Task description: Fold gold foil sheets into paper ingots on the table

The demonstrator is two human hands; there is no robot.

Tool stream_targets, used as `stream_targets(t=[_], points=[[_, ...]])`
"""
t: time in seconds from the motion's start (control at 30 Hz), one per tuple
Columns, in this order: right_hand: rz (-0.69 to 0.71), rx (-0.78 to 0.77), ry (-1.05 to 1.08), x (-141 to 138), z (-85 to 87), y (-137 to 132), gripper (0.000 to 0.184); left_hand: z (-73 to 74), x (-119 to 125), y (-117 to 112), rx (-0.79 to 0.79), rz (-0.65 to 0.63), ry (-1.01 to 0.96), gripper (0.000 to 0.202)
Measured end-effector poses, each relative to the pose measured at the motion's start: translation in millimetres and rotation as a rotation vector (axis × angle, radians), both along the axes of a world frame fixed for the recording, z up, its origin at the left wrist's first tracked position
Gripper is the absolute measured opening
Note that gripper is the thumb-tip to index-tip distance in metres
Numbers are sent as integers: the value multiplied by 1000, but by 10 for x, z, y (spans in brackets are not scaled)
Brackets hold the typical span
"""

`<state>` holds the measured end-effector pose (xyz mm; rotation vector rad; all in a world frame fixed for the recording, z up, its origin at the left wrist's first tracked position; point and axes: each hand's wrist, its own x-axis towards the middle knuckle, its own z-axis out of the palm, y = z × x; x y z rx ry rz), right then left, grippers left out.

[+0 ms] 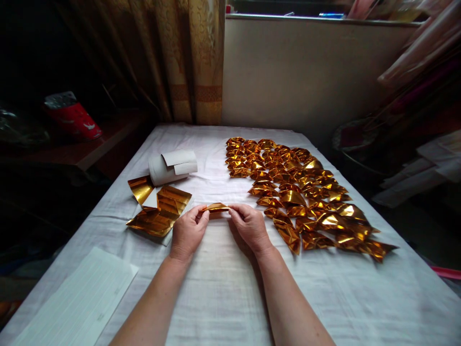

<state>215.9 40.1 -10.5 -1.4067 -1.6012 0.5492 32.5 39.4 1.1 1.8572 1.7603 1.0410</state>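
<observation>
A small folded piece of gold foil paper [217,207] is stretched between my two hands above the middle of the table. My left hand [189,229] pinches its left end between thumb and fingers. At the other end, my right hand [251,225] pinches it in the same way. Left of my hands lie loose gold foil sheets [172,204], some creased, with a white patch showing. To the right, many folded gold foil pieces [288,173] with pointed ends are set out in rows, the nearest close beside my right hand.
A white paper roll [173,167] lies behind the loose sheets. A pale lined sheet [82,298] rests at the front left of the white-covered table [223,307]. Beyond are a patterned curtain [205,57], a red container [74,117] on a side shelf, and hanging cloths at right.
</observation>
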Motion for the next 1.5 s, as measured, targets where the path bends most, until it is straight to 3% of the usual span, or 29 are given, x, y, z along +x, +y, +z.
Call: stream_targets(t=[0.23, 0.53, 0.87, 1.27, 1.5], points=[[-48, -62, 2, -47, 71, -25, 19, -32, -13, -11, 34, -13, -33, 24], [-102, -107, -293, -29, 78, -31, 20, -58, -13, -13, 51, -10, -64, 26], [-30, -43, -195, -17, 41, -29, 21, 3, -35, 4, 8, 13, 135, 24], [-34, -56, -213, -43, 42, -41, 23, -6, -43, -1, 28, 3, 159, 25], [59, -59, -163, -57, 85, -55, 23, -43, -56, 20, 44, 44, 204, 25]])
